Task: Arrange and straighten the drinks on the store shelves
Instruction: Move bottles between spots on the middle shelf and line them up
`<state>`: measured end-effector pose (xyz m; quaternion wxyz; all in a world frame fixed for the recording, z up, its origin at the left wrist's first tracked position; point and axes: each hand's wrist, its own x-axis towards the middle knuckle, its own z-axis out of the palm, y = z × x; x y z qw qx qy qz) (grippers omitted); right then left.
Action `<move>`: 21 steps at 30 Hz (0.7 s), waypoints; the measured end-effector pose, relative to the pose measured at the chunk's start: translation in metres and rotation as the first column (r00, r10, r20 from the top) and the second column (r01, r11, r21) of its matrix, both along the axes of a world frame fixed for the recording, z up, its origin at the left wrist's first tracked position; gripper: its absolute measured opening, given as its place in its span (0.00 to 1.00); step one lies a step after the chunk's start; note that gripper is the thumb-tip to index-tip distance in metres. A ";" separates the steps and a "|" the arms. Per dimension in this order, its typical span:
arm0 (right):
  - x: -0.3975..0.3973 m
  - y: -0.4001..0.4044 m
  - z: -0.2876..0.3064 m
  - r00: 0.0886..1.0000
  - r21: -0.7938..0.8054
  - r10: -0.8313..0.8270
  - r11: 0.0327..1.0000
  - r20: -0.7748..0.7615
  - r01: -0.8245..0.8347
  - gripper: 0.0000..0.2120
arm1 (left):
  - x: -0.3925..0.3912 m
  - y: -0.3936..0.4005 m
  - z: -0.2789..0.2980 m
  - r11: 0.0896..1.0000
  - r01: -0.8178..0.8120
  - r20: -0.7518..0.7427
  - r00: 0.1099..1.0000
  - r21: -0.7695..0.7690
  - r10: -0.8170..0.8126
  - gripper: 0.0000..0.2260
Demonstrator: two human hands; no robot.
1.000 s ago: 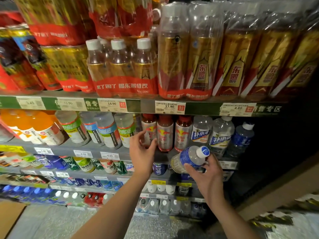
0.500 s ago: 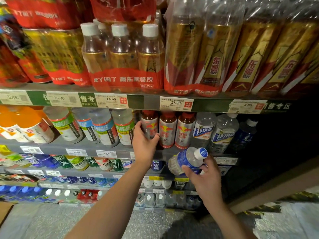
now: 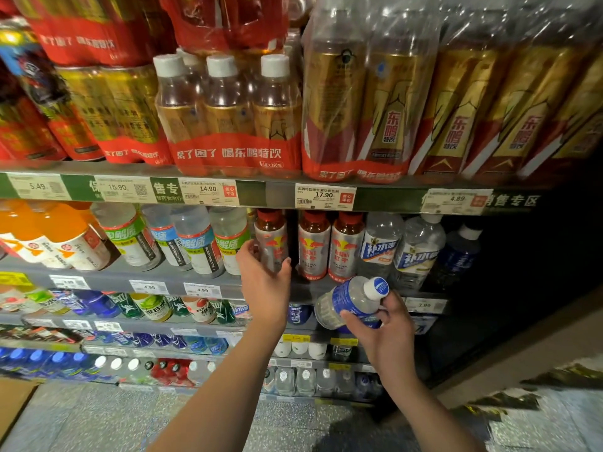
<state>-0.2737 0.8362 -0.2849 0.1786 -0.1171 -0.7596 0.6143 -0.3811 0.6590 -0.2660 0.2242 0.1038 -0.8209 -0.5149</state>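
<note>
Centre of frame, second shelf from the top: a red-capped bottle (image 3: pixel 272 244) with a silver bull label, standing at the shelf's front edge (image 3: pixel 208 282). The left hand (image 3: pixel 265 282) wraps its lower body, thumb on the left flank and fingers on the right. Judged small, rigid and moderately heavy when full; the sleeve looks glossy and probably slick, so a grip around the mid-body, below the shoulder, should steer it best.

Just right of it stand two matching bottles (image 3: pixel 329 244), making three of this kind in the front row. Further right: two clear bottles with blue-and-white labels (image 3: pixel 399 252), then one dark blue bottle (image 3: pixel 458 256) in shadow.

Lower right of centre: the right hand (image 3: pixel 383 324) clasps a blue-labelled bottle (image 3: pixel 350 300) with a white cap, tilted with its cap up and to the right, held clear of the shelves. It looks like thin plastic that may dent under a hard squeeze.

Upper centre: a shrink-wrapped multipack (image 3: pixel 228 119) shows three white caps in front.
</note>
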 end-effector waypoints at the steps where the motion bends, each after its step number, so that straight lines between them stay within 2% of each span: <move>1: 0.002 0.002 0.000 1.000 -0.008 0.001 1.000 0.001 -0.001 0.27 | 0.004 0.003 0.000 1.000 -0.018 -0.035 0.999 0.010 0.018 0.33; 4: 0.008 0.010 0.002 1.000 -0.004 -0.019 1.000 -0.013 0.019 0.26 | 0.019 0.023 0.002 1.000 0.008 -0.169 0.986 0.018 -0.005 0.25; 7: 0.016 0.021 0.003 0.996 0.027 -0.086 0.996 -0.033 0.087 0.24 | 0.032 0.057 0.006 0.974 0.225 -0.165 0.961 -0.012 -0.224 0.14; 9: 0.022 0.030 0.004 0.988 0.047 -0.152 0.987 -0.036 0.154 0.23 | 0.037 0.082 0.007 0.938 0.344 -0.128 0.930 -0.032 -0.345 0.14; 12: 0.034 0.047 0.005 0.967 0.074 -0.250 0.964 -0.053 0.254 0.24 | 0.040 0.113 0.011 0.905 0.421 -0.109 0.899 -0.059 -0.425 0.16; 17: 0.049 0.073 0.011 0.921 0.077 -0.380 0.919 -0.088 0.387 0.28 | 0.039 0.152 0.018 0.873 0.451 -0.183 0.857 -0.187 -0.482 0.15; 21: 0.045 0.089 0.023 0.865 0.097 -0.486 0.862 -0.123 0.498 0.33 | 0.031 0.167 0.018 0.890 0.425 -0.163 0.878 -0.163 -0.450 0.16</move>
